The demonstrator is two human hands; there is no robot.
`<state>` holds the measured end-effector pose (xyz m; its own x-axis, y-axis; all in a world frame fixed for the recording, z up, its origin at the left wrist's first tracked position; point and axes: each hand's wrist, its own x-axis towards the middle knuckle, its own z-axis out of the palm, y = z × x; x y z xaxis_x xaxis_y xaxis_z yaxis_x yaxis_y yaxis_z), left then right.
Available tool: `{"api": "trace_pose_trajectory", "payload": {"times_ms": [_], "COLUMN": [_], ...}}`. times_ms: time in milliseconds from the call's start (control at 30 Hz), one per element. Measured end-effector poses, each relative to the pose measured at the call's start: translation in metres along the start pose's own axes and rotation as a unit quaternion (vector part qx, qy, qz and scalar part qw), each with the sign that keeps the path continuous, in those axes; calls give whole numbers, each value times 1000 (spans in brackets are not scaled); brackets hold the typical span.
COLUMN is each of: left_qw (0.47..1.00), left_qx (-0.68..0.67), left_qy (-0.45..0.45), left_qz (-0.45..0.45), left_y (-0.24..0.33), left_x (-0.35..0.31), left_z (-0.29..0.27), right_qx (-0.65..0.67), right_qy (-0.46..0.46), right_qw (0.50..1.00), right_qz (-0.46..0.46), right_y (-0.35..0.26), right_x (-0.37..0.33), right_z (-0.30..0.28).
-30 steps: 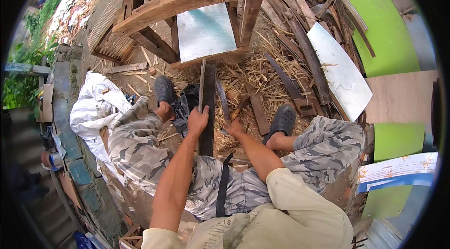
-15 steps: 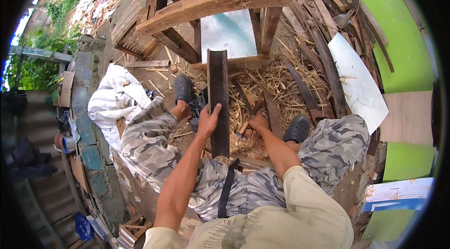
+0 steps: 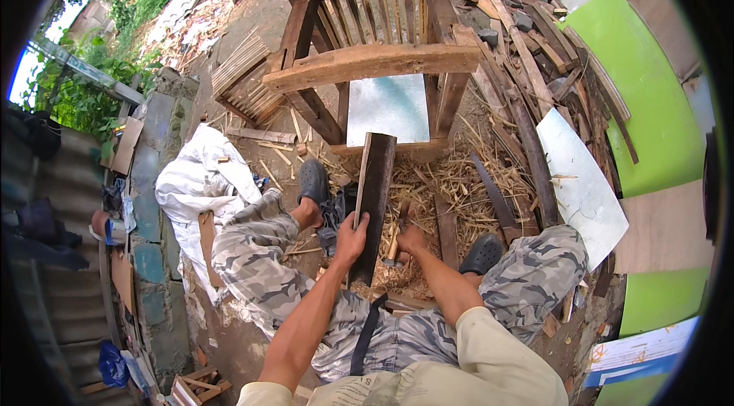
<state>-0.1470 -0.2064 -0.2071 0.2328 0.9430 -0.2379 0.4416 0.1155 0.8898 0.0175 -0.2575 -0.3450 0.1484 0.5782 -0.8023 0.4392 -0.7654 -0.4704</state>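
Note:
My left hand (image 3: 350,241) grips the near left edge of a long dark wooden board (image 3: 377,203) with a raised lip, which slopes up and away from me. My right hand (image 3: 412,238) is low over the wood shavings, its fingers closed on a hammer (image 3: 393,248) with a light wooden handle. Part of the handle is hidden by the fingers. Beyond the board stands a wooden chair frame (image 3: 375,66) with a slatted back and a curved front rail. A pale sheet (image 3: 388,111) shows beneath that rail.
Shavings (image 3: 459,184) cover the ground between my feet. A handsaw (image 3: 495,196) lies by my right shoe (image 3: 482,254). Scrap lumber (image 3: 535,47) is piled at the right, beside green panels (image 3: 646,85). At left are a white sack (image 3: 202,177) and a block wall (image 3: 153,215).
The board has tilted and turned, now showing its left edge more. My right hand has stayed close to the hammer. The view has shifted, showing more of the chair.

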Motion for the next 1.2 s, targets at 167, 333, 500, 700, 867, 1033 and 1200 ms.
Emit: {"api": "trace_pose_trajectory", "payload": {"times_ms": [167, 333, 500, 700, 867, 1033, 1200], "left_qw": [1000, 1000, 979, 939, 948, 955, 951], "left_qx": [2, -6, 181, 282, 237, 190, 163], "left_qy": [12, -6, -67, -119, -141, -120, -110], "left_qz": [5, 25, 60, 156, 159, 194, 240], "left_y": [15, 18, 49, 23, 46, 56, 82], "left_x": [4, 5, -7, -20, -21, -4, -11], "left_z": [12, 33, 55, 95, 114, 109, 106], "right_qx": [111, 88, 59, -30, 78, 287, 241], "right_qy": [105, 221, 286, 333, 432, 335, 423], "right_qw": [982, 964, 952, 935, 892, 897, 864], "right_qz": [-113, -115, -86, -123, -104, -33, -128], "right_y": [21, 33, 46, 47, 84, 61, 68], "right_x": [-8, -48, -133, -250, -259, -251, -230], "right_z": [-16, -80, -174, -211, -173, -180, -177]}}
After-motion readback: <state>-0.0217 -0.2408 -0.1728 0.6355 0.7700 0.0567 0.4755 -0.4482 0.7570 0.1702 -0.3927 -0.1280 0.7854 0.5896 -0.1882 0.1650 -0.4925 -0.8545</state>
